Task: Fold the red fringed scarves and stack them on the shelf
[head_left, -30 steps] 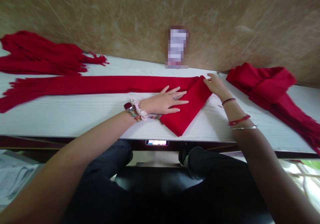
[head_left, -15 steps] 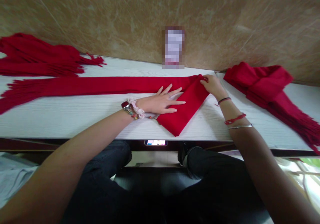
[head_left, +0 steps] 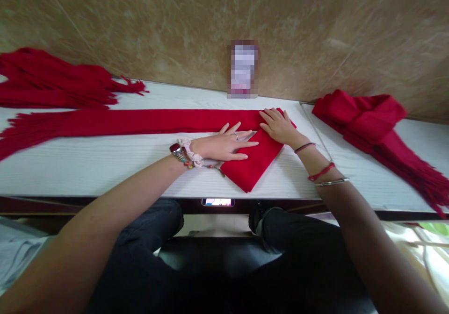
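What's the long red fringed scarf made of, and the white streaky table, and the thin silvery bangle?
The long red fringed scarf looks like matte cloth, maybe wool: it folds flat, with stringy ends. The white streaky table seems wood or laminate, from its grainy lines. The thin silvery bangle is probably metal: it gleams.

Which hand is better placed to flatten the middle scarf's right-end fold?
Probably the right hand: it lies on the middle scarf at that fold, while the left hand is farther left.

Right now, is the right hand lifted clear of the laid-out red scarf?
No, the right hand rests on the laid-out red scarf, at its folded corner.
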Motion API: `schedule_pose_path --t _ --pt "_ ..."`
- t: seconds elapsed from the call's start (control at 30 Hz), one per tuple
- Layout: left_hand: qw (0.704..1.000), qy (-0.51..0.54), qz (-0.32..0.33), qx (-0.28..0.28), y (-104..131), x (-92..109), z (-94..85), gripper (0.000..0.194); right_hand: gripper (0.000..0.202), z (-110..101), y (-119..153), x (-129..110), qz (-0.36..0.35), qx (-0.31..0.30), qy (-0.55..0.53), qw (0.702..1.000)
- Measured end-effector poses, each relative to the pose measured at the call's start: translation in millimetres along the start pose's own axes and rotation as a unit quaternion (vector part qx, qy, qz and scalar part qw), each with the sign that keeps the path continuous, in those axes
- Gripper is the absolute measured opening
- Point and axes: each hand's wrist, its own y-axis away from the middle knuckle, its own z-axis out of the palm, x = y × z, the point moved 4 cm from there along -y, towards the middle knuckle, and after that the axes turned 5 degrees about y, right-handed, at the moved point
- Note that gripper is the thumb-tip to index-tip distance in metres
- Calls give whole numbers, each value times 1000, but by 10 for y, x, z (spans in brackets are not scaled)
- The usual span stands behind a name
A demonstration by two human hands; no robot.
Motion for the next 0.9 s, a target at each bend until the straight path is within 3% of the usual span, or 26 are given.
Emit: schedule_pose_path --t 0.13,0.23,0.37,0.5,0.6,0.67,0.77,0.83,0.9 --pt "1000 -9 8 26 30 -10 -71 58 55 -80 -12 29 20 25 -11 999" --pt "998 -10 -42 52 64 -99 -128 63 57 -133 8 -6 6 35 -18 999" --pt "994 -4 -110 10 88 -208 -97 69 57 -42 51 -103 -47 -25 12 998" --pt "993 7 -115 -18 80 -202 -108 68 56 2 45 -114 -61 -36 29 997" --pt "994 15 -104 -16 150 -283 -246 63 55 -77 2 -123 -55 -23 20 998" --pt "993 -3 -116 38 303 -465 -439 60 56 -177 -49 -188 -58 -5 4 998" --pt "975 -48 -180 121 737 -926 -728 68 58 -337 -172 -437 -91 5 -34 995" --pt "965 -55 -236 96 1091 -1288 -775 79 58 -413 -284 -695 -129 -3 -61 990" --pt "952 -51 -299 46 1429 -1617 -702 88 57 -446 -410 -984 -162 -20 -80 983"
